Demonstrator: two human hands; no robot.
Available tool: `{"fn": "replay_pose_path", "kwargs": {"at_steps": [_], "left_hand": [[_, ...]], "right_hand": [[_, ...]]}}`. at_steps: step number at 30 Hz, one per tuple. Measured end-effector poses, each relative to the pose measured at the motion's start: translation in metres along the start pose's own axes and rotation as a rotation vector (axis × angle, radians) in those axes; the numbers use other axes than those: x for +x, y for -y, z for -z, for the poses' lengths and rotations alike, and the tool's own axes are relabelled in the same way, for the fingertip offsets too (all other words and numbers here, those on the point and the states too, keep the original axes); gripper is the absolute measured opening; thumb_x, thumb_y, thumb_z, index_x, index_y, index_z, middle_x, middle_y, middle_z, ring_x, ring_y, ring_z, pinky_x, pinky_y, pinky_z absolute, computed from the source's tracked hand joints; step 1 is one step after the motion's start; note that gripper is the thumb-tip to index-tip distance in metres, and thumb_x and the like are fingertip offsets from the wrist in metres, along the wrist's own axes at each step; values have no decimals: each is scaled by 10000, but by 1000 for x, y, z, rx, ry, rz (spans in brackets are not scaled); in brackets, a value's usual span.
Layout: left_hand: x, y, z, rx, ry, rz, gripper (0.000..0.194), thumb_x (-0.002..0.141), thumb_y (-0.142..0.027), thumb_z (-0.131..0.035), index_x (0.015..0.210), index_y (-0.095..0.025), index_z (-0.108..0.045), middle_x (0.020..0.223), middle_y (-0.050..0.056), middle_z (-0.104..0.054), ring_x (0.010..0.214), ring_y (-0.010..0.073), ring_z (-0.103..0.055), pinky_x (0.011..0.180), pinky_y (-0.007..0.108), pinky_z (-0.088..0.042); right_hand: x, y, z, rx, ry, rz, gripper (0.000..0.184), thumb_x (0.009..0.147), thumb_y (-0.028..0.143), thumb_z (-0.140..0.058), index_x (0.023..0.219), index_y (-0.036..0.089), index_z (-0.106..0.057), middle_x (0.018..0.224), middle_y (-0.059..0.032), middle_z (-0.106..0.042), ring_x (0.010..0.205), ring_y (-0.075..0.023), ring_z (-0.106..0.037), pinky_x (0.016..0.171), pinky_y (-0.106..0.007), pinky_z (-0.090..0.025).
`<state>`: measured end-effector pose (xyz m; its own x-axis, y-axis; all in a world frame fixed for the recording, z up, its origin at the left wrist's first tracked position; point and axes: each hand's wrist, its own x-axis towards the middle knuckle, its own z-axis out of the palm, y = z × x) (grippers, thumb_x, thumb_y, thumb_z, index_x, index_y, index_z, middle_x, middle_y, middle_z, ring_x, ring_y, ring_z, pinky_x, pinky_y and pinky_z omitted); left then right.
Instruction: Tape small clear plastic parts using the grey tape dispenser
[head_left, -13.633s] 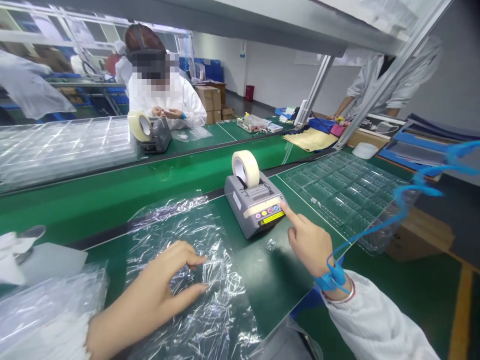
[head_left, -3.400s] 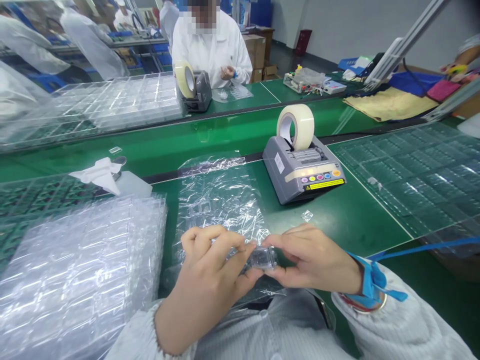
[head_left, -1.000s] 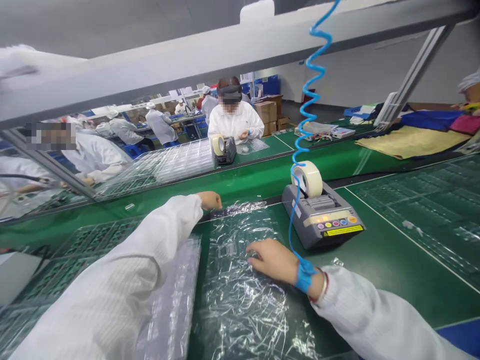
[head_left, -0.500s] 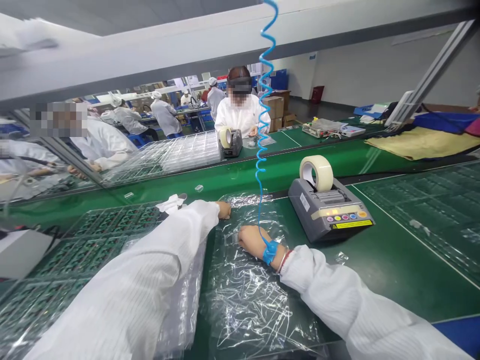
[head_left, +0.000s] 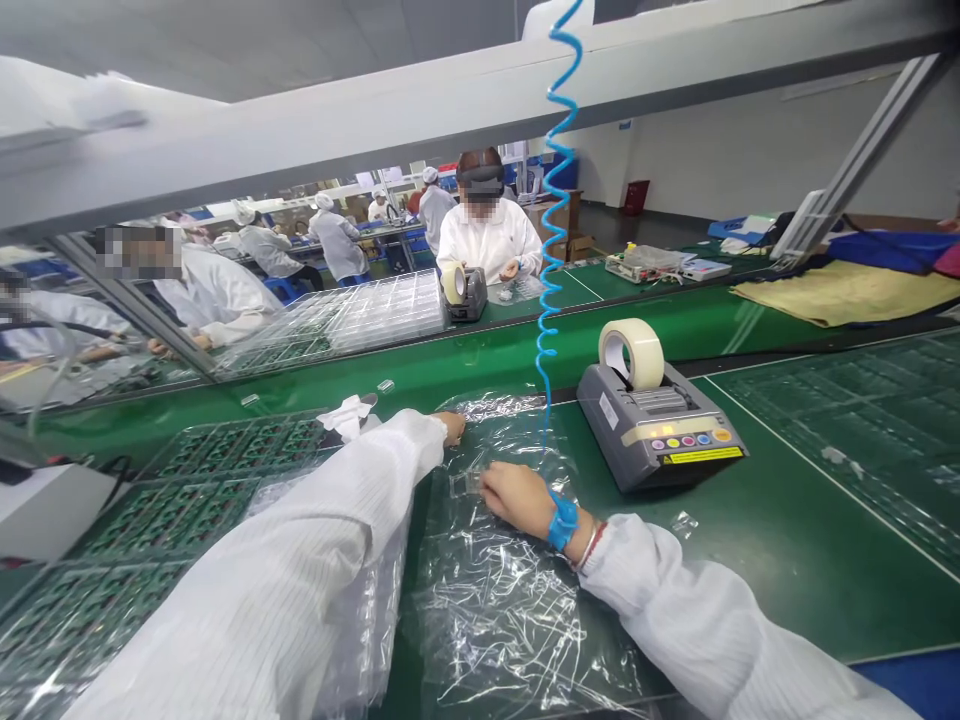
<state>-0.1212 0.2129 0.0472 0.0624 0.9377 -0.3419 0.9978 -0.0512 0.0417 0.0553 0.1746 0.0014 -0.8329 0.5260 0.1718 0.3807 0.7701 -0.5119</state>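
Note:
A crinkled clear plastic film lies on the green mat in front of me. My right hand rests on it, its fingers curled down onto a small clear plastic piece. A blue wrist strap sits on that wrist, with a coiled blue cord rising from it. My left hand is at the film's far edge; the white sleeve hides most of it, fingers included.
A grey tape dispenser with a roll of tape stands right of the film. Clear blister trays and a white cloth lie to the left. A green conveyor belt runs beyond, with a person working opposite.
My right hand has slid slightly toward me and to the right on the film. My left hand stays at the film's far edge. The view has shifted a little.

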Motion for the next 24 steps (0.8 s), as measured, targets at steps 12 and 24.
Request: {"fn": "replay_pose_path", "kwargs": {"at_steps": [12,24], "left_hand": [[-125,-71,44,17,-475,-273,409,830,-384,-559,1194,-206,-507,1074,62,-534,1006,190,-495,889,336,-424],[-198,-130,-26,-296,-789,-213,418,824,-313,-576,1214,-208,-471,913,55,-475,863,184,-454,706,309,-460]], "right_hand": [[-94,9,69,1715,-59,-185,260,731,359,-675,711,172,-495,481,123,-232,403,-24,-113,377,-168,-111],[-125,34,36,2219,360,-188,236,775,244,-653,698,161,-447,503,120,-215,374,-5,-93,328,-103,-132]]}}
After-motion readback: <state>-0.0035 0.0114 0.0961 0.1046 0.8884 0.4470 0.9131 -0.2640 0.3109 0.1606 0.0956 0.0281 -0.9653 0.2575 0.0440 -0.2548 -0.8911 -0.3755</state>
